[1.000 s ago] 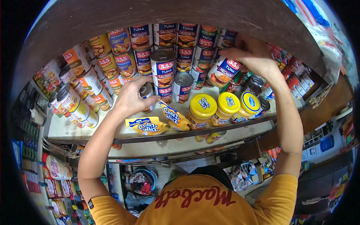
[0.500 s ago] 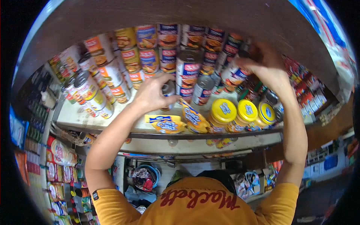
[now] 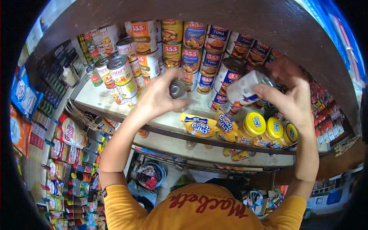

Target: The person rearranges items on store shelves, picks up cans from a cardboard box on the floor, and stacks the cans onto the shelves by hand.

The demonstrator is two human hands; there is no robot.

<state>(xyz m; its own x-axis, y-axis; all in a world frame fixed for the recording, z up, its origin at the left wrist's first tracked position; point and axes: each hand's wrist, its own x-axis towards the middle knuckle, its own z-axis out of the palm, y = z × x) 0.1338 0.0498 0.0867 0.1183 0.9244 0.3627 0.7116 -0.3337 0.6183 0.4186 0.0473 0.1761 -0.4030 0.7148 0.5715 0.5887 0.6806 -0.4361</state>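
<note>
Shelf (image 3: 96, 96): pale top, dark front edge.
Stacked tins (image 3: 192, 59): 555 labels, tuna and sardines, lined toward the back edge, contents hidden.
My right hand (image 3: 292, 95): thumb and fingers clamped on a tilted tin (image 3: 244, 90), blurred, over the shelf's right half.
My left hand (image 3: 155, 99): curled snugly round a small can (image 3: 178, 90), near mid-shelf.
Cheez Whiz pouches (image 3: 198, 125): two, along the front edge.
Cheez Whiz jars (image 3: 254, 123): yellow-lidded, right beside them.

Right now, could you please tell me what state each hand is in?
Left hand: closed around a small can.
Right hand: holding a tilted can, label blurred.
</note>
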